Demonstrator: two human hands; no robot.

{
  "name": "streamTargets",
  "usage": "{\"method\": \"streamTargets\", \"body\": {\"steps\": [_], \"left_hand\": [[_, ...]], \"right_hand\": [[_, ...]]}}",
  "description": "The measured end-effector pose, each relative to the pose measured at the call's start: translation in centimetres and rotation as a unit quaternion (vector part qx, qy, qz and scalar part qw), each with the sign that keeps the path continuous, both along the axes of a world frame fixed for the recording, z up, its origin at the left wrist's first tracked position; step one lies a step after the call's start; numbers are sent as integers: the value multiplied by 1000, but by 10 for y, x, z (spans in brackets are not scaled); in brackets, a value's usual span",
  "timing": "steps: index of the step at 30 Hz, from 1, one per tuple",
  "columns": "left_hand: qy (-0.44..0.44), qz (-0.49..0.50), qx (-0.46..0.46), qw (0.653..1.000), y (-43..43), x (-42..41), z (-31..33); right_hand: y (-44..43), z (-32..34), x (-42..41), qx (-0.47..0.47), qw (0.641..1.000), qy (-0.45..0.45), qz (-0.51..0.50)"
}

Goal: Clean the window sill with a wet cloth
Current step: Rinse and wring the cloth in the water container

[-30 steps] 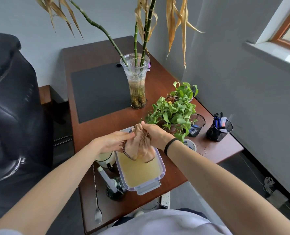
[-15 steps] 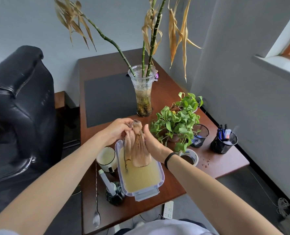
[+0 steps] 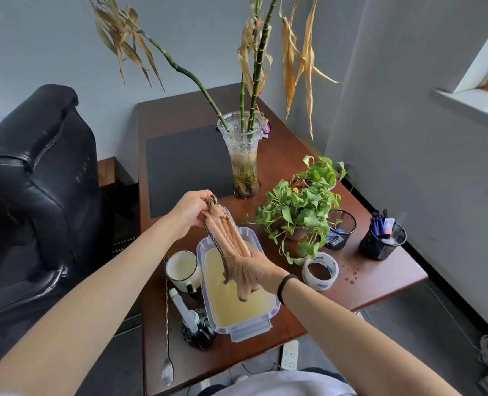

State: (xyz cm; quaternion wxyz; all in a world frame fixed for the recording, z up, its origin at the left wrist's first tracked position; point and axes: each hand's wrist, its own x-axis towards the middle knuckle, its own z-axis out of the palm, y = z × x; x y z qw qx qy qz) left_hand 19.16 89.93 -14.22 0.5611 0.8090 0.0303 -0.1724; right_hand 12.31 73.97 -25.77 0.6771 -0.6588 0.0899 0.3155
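The left hand [image 3: 192,214] and right hand [image 3: 251,272] clench the wet cloth [image 3: 229,234] by its ends — limp, likely slippery, best kept bunched.

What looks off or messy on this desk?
Brown crumbs lie scattered on the desk beside the tape roll. The water in the tub is murky yellow, and the bamboo leaves in the vase are dried brown.

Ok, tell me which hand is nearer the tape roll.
Right. The right hand grips the cloth low over the tub, just left of the tape roll; the left hand holds the cloth's top, farther left and back.
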Motion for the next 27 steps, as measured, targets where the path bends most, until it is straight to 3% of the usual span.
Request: {"method": "streamTargets", "body": {"steps": [3,8,12,17,24,27], "left_hand": [[-5,22,25,999,5,2,-9],[-25,42,40,998,6,4,-20],[-43,4,98,994,11,4,-28],[-47,8,113,992,17,2,-34],[-60,-153,227,960,3,-17,-44],[-24,-203,202,958,-6,-29,-46]], "right_hand": [[-2,-4,-2,57,996,62,-20],[-8,-8,-1,88,992,91,12],[-3,-12,-6,175,974,141,0],[1,-23,-11,189,965,178,-28],[3,-21,-3,180,958,196,-109],[2,-20,-3,194,956,188,-116]]}}
